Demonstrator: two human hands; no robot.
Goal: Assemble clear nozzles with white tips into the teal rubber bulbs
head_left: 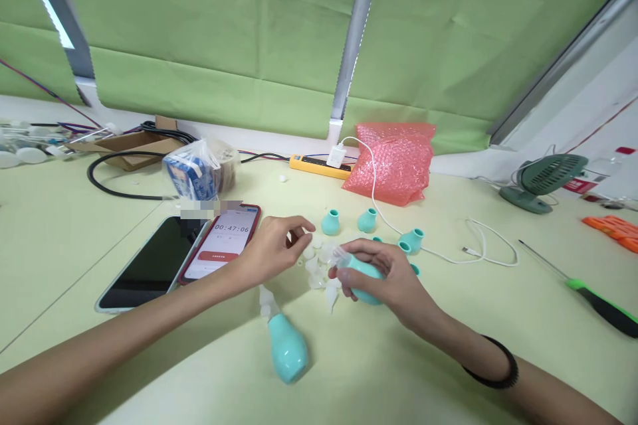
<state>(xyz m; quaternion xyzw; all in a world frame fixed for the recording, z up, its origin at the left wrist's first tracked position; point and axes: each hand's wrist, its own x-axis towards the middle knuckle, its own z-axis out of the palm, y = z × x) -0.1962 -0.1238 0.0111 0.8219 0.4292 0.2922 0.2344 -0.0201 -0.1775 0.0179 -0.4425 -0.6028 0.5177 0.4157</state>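
My right hand [383,275] is wrapped round a teal squeeze bulb [366,279] with a clear plastic piece at its left end. Left of it, my left hand [279,246] hovers by a pile of small translucent white plastic parts [315,272]; its thumb and fingertips are drawn together, and whether anything is between them is hidden. On the table below my hands lies another teal bulb [289,348], fitted with a clear white nozzle [268,301]. Behind my right hand are several small teal bulbs with open necks, one of them upright [330,222].
A phone with a running timer [224,239] and a dark-screened phone [144,265] lie left. Behind are a bagged blue pack [194,169], a yellow power strip [319,167] and pink bubble wrap [393,163]. Rightward lie a white cable [478,252], a screwdriver [583,289] and a green fan [548,179].
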